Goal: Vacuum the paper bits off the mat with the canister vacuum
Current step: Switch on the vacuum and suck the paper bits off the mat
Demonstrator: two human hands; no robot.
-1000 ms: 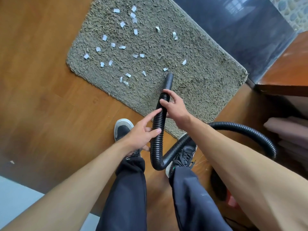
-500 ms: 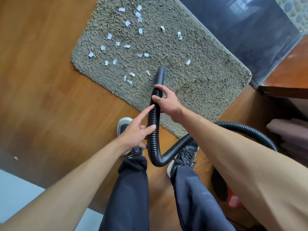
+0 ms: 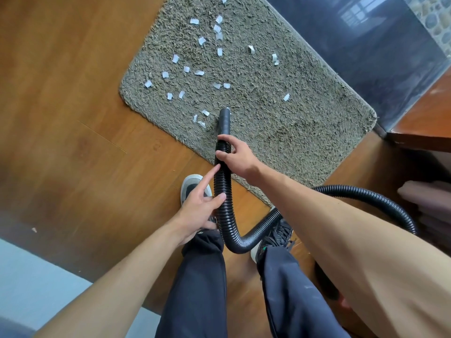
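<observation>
Vacuum hose (image 3: 223, 203) lay nearest us, looping in a tight bend between our shoes (image 3: 280, 230) before arching off to our right over the wooden floor (image 3: 73, 118). It passed behind our right forearm, so we could not see where it joined the canister.

Our left hand (image 3: 200, 211) lay against the ribbed part low down. Its forefinger was straight along the ribs and its thumb touched them. The other fingers curled beneath, and we could not tell whether they closed round it. Higher up, our right hand (image 3: 238, 159) gripped the hose just behind the smooth nozzle (image 3: 225, 120), fingers wrapped over it.

That nozzle ran lengthwise away from us, its mouth aimed at the far side and tipped down onto the pile of the mat (image 3: 292, 132), close to the near edge. One scrap (image 3: 228, 109) sat right at its tip.

Beyond, the paper bits (image 3: 201, 41) were strewn over the left and far parts of the mat, a good score of them, three lying just left of the nozzle. The right part showed none. We judged the job barely begun: the mouth had reached its first scrap, and nearly the whole scatter was left to sweep, working outward and leftward.
</observation>
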